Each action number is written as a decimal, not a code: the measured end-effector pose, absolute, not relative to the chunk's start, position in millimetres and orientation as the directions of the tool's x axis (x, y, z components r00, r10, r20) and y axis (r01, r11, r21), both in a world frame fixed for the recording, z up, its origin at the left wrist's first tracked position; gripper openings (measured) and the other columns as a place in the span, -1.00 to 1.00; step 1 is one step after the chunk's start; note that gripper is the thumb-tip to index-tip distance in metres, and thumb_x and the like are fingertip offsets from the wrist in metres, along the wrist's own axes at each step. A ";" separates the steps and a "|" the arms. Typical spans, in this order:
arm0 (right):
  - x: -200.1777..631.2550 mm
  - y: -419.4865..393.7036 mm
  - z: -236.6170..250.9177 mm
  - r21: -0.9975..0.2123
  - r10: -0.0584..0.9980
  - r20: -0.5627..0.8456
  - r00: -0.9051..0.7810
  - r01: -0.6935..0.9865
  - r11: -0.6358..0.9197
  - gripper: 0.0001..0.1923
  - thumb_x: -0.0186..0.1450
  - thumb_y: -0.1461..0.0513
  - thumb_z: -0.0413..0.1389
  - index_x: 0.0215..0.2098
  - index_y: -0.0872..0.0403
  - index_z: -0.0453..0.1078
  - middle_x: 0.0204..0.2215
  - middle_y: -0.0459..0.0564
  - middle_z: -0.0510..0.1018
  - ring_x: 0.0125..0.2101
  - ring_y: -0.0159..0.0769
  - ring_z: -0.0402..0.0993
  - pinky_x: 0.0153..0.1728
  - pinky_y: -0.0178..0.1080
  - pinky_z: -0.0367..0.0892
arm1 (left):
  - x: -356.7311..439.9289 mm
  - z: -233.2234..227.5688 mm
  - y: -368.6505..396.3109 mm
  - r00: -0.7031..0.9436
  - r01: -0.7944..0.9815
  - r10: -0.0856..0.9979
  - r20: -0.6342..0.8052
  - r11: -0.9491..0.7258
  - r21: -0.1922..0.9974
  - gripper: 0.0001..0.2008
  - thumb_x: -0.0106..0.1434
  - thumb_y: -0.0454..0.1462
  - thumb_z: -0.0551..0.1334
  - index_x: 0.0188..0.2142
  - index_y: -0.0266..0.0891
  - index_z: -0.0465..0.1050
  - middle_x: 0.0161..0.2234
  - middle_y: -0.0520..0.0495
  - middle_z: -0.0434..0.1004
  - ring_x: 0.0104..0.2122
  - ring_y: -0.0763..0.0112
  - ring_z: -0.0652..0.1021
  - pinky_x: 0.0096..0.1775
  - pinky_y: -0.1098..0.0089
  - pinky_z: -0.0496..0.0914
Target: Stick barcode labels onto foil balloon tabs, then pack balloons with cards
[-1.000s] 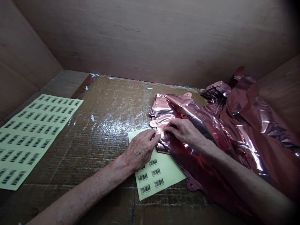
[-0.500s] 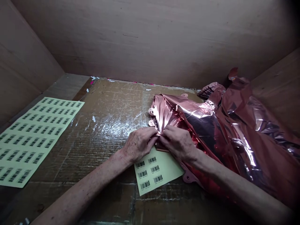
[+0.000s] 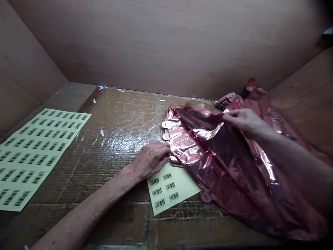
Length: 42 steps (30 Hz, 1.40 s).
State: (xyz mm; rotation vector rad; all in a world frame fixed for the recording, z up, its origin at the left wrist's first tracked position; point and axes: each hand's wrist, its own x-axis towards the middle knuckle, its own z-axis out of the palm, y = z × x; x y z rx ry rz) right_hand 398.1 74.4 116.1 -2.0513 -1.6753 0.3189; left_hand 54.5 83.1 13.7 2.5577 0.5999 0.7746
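- From my remote seat I judge the step in hand to be separating a layer of the shiny pink foil (image 3: 208, 172); the foil lies in a crumpled, layered heap on the right half of the cardboard (image 3: 125, 121), its left edge overlapping the small label sheet (image 3: 186, 189).
- I see the right hand (image 3: 246, 121) with thumb and fingers clamped on a raised fold of foil; that fold is blurred.
- I see the left hand (image 3: 152, 159) low at the foil's left edge, over the small label sheet; its fingers are bunched together, but I cannot tell whether they grip the foil or only touch it.
- I judge that the next move calls for a steady left hand at that edge and a gentle right pinch; thin foil could crease or drag the sheet below.
- I count 6 barcodes showing on the small label sheet, in 2 columns of 3; the big label sheet (image 3: 43, 146), well apart on the left, carries 7 rows of them; the print under the bars is too small for me to read; I can make out no brand.
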 end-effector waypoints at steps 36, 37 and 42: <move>243.0 -8.6 29.1 -0.390 0.906 0.043 -0.422 0.827 0.404 -0.84 0.44 0.23 0.00 -0.30 0.08 0.33 -0.40 -0.04 0.46 -0.40 -0.30 0.37 -0.38 -0.28 0.24 | 15.3 -3.4 61.9 0.687 0.390 0.553 0.472 -0.828 0.403 -0.81 0.44 -0.27 0.11 -0.06 -0.27 0.44 -0.02 -0.17 0.58 0.07 0.21 0.54 0.15 0.12 0.43; 244.4 -8.2 30.8 -0.429 0.915 0.033 -0.401 0.822 0.376 -0.84 0.44 0.23 0.00 -0.30 0.07 0.33 -0.40 -0.05 0.46 -0.41 -0.32 0.37 -0.38 -0.29 0.24 | 15.3 -3.0 61.8 0.686 0.391 0.553 0.473 -0.828 0.402 -0.81 0.44 -0.27 0.11 -0.07 -0.28 0.44 -0.03 -0.17 0.58 0.07 0.21 0.54 0.15 0.13 0.43; 235.6 -15.7 24.5 -0.294 0.930 0.049 -0.364 0.885 0.362 -0.83 0.44 0.20 0.02 -0.26 0.09 0.38 -0.31 0.01 0.49 -0.37 -0.28 0.41 -0.36 -0.26 0.23 | 15.0 -2.9 61.1 0.688 0.395 0.560 0.462 -0.823 0.410 -0.81 0.44 -0.28 0.10 -0.05 -0.26 0.44 -0.02 -0.15 0.57 0.07 0.23 0.53 0.13 0.14 0.45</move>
